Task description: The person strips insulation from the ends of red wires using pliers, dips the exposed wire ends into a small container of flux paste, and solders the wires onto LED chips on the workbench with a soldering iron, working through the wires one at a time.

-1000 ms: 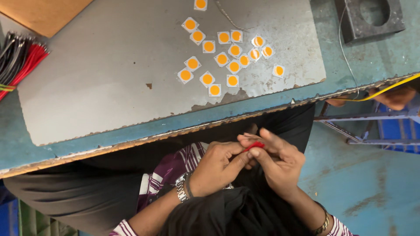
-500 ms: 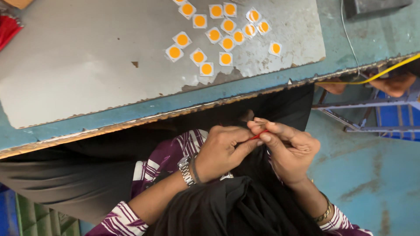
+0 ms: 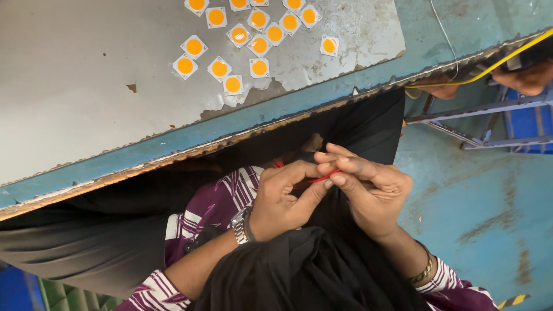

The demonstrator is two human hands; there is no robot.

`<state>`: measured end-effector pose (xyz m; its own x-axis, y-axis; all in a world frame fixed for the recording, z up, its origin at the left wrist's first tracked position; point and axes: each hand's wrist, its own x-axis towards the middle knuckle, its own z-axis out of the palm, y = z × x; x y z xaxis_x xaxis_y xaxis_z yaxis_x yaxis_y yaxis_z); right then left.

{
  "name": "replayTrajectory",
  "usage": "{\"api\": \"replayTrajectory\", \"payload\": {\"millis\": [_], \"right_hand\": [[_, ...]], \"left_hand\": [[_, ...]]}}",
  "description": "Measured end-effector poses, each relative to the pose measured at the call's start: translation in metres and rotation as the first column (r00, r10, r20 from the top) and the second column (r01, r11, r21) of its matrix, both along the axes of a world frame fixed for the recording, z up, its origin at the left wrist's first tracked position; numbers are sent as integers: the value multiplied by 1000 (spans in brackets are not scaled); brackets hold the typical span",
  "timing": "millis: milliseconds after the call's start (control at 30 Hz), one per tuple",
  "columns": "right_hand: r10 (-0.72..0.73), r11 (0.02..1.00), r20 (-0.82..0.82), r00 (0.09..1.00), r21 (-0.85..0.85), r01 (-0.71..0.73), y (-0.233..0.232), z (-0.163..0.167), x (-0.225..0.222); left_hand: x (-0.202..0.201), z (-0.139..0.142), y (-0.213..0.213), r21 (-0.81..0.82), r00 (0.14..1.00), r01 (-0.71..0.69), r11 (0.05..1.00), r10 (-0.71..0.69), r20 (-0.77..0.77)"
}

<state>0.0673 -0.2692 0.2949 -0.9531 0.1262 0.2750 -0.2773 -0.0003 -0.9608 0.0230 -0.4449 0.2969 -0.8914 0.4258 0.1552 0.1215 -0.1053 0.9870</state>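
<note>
Over my lap, below the table edge, my left hand (image 3: 283,198) and my right hand (image 3: 368,190) meet with fingertips pinched together on a thin red wire (image 3: 322,176). The wire runs between thumb and forefinger of both hands; only a short piece shows. A metal watch (image 3: 239,226) sits on my left wrist and a bangle (image 3: 423,270) on my right. Black cloth (image 3: 311,270) covers my lap under the hands.
A grey sheet (image 3: 86,103) lies on the blue-edged table (image 3: 150,151), with several small white squares with orange round centres (image 3: 233,84) near its front edge. A yellow cable (image 3: 489,66) and metal frame (image 3: 478,109) stand at right; another person's hand (image 3: 527,78) is there.
The view has tilted down and nearer, so the table has slid up and the hands look larger. Both hands keep working the red wire at the fingertips.
</note>
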Motion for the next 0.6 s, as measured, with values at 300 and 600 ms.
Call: {"api": "replayTrajectory", "payload": {"millis": [300,600], "right_hand": [[-10,1000,19,1000,-4,10,0,-3,-14],[-3,999,28,1000,35,2,-3,-1,-16]], "left_hand": [[-14,-6,4,76,991,21,997,-30,127],[-16,-7,1,61,994,50,997,-56,95]]}}
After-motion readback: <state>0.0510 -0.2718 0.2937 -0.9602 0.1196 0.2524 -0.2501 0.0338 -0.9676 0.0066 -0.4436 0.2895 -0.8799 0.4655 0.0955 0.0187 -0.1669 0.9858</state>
